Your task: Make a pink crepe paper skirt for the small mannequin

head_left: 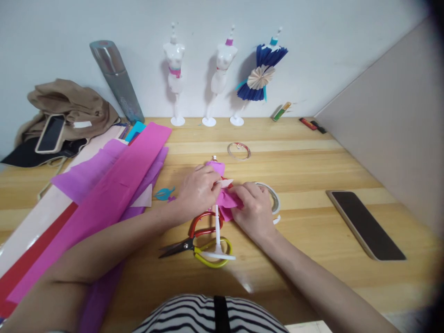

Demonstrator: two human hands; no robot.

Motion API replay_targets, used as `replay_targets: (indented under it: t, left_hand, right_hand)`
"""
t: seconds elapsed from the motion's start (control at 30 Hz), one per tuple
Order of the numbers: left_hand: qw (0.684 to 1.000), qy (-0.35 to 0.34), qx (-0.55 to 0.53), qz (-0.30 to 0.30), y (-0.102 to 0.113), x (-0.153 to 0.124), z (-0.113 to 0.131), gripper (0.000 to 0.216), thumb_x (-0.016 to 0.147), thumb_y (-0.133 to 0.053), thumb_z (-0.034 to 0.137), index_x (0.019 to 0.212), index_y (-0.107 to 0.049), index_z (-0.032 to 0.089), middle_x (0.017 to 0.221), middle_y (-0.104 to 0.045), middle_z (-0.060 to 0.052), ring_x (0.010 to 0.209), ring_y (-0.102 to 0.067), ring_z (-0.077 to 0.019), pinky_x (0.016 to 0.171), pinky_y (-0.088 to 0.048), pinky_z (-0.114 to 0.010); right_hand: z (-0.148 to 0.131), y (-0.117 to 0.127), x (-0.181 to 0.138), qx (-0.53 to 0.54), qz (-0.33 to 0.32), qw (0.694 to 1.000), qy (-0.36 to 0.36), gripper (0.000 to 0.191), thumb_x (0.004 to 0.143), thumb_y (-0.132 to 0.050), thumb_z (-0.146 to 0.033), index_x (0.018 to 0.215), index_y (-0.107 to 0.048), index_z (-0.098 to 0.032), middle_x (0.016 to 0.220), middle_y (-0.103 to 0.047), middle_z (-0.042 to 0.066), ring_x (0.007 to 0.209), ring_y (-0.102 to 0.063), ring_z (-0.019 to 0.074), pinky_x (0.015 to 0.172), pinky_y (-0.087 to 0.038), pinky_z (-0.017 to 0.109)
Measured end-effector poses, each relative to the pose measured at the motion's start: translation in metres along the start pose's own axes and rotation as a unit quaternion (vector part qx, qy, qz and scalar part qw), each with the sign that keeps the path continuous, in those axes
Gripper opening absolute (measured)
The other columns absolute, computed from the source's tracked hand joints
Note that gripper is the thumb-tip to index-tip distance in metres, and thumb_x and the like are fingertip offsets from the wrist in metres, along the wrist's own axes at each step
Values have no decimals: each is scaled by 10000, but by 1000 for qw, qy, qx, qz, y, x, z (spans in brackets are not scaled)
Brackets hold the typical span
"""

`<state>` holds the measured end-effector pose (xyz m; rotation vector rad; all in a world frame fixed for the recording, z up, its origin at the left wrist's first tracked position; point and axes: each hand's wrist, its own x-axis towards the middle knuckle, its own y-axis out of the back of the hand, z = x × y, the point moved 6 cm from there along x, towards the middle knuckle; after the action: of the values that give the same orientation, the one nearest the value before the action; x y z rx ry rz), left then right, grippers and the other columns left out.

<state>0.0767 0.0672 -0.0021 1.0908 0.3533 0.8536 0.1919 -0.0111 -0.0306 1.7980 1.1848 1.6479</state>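
Observation:
A small white mannequin (217,231) lies on the wooden table (305,166) with its round base toward me and pink paper (226,199) wrapped about its body. My left hand (196,190) is closed on the mannequin's upper part, pinching a small white strip against the pink paper. Fingers of my right hand (252,210) are curled and pressed onto the pink paper at the mannequin's right side. Under the stand lie red-handled scissors (199,224) and yellow-handled scissors (210,254).
Long pink, purple and red paper sheets (104,194) cover the left. A tape roll (238,150) and another roll (274,196) lie near my hands. A phone (366,224) lies at right. Three mannequins (215,74), one in a blue dress, a flask (118,81) and cloth with a phone (52,132) stand at the back.

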Motion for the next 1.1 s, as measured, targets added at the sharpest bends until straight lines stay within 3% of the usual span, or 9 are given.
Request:
replay_targets:
  t: [0.33, 0.57, 0.83, 1.1]
  left_hand:
    - [1000, 5, 0, -1, -2, 1, -2, 222, 906, -535, 159, 745, -689, 163, 826, -669, -50, 881, -604, -193, 797, -463, -326]
    - [1000, 2, -10, 21, -2, 0, -2, 242, 922, -529, 190, 755, -702, 176, 831, -687, -47, 857, -593, -186, 778, -468, -322]
    - [999, -7, -33, 13, -5, 0, -3, 191, 886, -553, 132, 791, -717, 153, 876, -702, -63, 893, -614, -197, 802, -473, -325]
    - [999, -10, -39, 5, -4, -2, -1, 219, 901, -531, 132, 798, -724, 150, 840, -682, -60, 890, -618, -197, 809, -480, -326]
  right_hand:
    - [-5, 0, 3, -34, -3, 999, 41, 194, 917, -587, -187, 766, -708, -181, 714, -613, 42, 695, -495, 188, 669, -271, 335]
    - [-8, 2, 0, -24, 9, 997, 74, 166, 911, -620, -194, 791, -736, -177, 711, -624, 47, 684, -484, 190, 666, -273, 342]
    - [5, -8, 1, 85, -26, 996, -13, 112, 835, -647, -163, 782, -746, -167, 709, -584, 28, 649, -518, 167, 640, -314, 320]
    - [14, -11, 5, 46, -30, 997, -56, 188, 756, -569, -89, 794, -720, -194, 745, -614, 32, 695, -558, 183, 658, -340, 320]
